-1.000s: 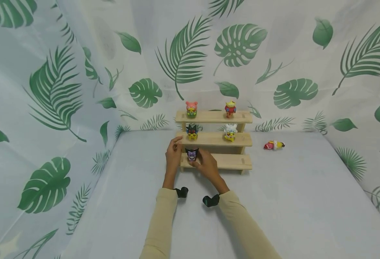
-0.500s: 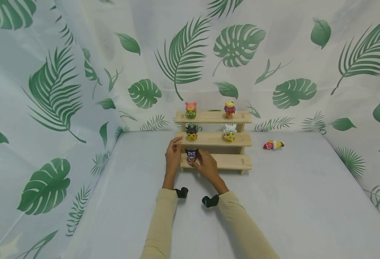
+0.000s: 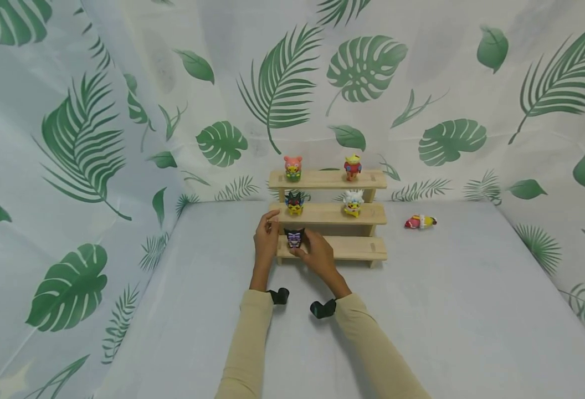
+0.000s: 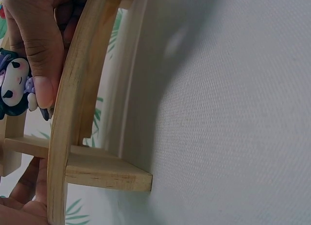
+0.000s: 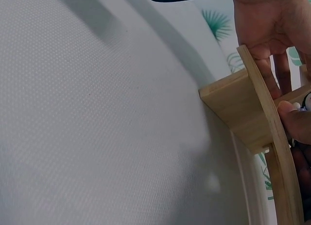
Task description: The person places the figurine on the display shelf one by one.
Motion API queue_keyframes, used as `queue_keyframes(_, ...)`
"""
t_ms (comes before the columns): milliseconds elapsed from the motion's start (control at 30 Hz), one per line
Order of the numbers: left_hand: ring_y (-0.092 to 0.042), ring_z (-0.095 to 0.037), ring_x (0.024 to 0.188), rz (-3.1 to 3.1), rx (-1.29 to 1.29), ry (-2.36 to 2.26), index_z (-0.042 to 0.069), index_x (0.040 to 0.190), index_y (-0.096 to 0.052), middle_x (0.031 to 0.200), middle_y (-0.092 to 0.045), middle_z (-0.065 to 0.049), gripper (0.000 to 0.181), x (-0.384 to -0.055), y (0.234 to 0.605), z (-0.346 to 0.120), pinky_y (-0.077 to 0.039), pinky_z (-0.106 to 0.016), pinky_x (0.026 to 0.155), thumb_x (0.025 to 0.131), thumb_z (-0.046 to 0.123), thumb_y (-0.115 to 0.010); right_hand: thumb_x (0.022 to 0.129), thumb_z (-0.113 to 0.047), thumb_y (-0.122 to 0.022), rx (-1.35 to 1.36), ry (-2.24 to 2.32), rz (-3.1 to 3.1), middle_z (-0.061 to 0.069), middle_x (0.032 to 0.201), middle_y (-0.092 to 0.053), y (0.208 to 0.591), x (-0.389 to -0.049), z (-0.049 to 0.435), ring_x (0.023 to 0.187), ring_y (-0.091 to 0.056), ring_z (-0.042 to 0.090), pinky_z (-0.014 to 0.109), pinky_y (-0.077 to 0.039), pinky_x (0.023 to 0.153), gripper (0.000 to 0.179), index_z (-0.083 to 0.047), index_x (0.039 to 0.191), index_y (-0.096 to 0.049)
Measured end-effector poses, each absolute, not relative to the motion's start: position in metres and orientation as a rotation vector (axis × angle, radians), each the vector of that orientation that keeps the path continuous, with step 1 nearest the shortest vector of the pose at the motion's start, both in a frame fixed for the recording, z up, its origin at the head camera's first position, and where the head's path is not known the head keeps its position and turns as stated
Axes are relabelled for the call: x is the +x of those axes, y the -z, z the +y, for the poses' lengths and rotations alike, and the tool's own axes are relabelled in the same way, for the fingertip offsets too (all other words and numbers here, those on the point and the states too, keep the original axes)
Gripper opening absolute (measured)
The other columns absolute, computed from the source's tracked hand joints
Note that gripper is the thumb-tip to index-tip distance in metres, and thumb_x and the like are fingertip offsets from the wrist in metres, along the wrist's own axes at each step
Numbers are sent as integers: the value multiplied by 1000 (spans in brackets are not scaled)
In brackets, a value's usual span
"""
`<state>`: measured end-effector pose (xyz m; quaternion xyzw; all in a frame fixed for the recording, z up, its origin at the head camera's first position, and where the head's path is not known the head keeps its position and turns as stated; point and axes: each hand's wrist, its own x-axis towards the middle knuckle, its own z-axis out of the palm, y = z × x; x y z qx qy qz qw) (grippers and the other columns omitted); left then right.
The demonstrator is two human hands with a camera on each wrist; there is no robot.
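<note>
My right hand (image 3: 318, 255) holds a small figurine (image 3: 294, 239) with a black pointed hood and purple bow at the left end of the lowest shelf board. In the left wrist view the white face of the figurine (image 4: 15, 81) shows, the right thumb (image 4: 44, 91) against its side and its feet close at the board (image 4: 73, 79). My left hand (image 3: 266, 238) rests beside the left end of the wooden three-tier stand (image 3: 347, 249), its fingers extended along that end in the right wrist view, where the figurine is mostly hidden behind the right thumb (image 5: 295, 122).
A pink-hooded figurine (image 3: 293, 169) and a red-clad one (image 3: 353, 168) stand on the top board. A dark-eared figurine (image 3: 294, 204) and a white-topped one (image 3: 353, 203) occupy the middle board. Right of the stand, a red-and-yellow figurine (image 3: 420, 221) lies on the white table (image 3: 452, 305).
The head view has shifted very slightly. Both hands and the figurine keep their places at the lowest board.
</note>
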<state>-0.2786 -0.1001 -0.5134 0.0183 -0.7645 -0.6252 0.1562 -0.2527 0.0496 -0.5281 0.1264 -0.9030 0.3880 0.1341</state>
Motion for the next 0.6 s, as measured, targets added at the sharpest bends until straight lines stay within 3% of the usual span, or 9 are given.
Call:
queue_keyframes(67,-65,-18,101,-2190,56,1783,24,125,-63,112,-71,-6,27,-279,513,-100,-50,-32,79,103,32,-50,76,-27,-84,368,-1114,-2617,11,90,-65,528,-253,50,81,-57,24,41,-44,69,39,-9,102,-62)
queue_keyframes(300,-58,-21,76,-2189,37,1776,23,126,-63,91,-68,-9,29,-280,513,-100,-44,-25,63,103,35,-50,76,-28,-84,368,-1084,-2610,10,89,-64,530,-254,50,81,-57,24,42,-44,69,40,-8,102,-61)
queue_keyframes(400,-57,-24,73,-2183,44,1789,24,125,-63,89,-66,-7,29,-281,514,-100,-42,-22,59,102,35,-50,76,-29,-84,367,-1080,-2609,11,91,-65,531,-254,50,84,-59,26,44,-45,71,40,-8,102,-61)
queue_keyframes(533,-57,-28,74,-2184,56,1803,25,125,-63,91,-66,-9,28,-280,515,-99,-42,-23,58,103,35,-50,76,-29,-84,365,-1078,-2609,12,93,-66,532,-253,50,87,-60,27,45,-47,73,41,-8,103,-61)
queue_keyframes(600,-61,-27,81,-2191,61,1799,25,126,-62,102,-68,-8,29,-280,515,-99,-44,-25,62,102,36,-50,76,-29,-84,365,-1077,-2609,12,93,-66,532,-253,50,87,-60,27,46,-47,73,41,-8,102,-61)
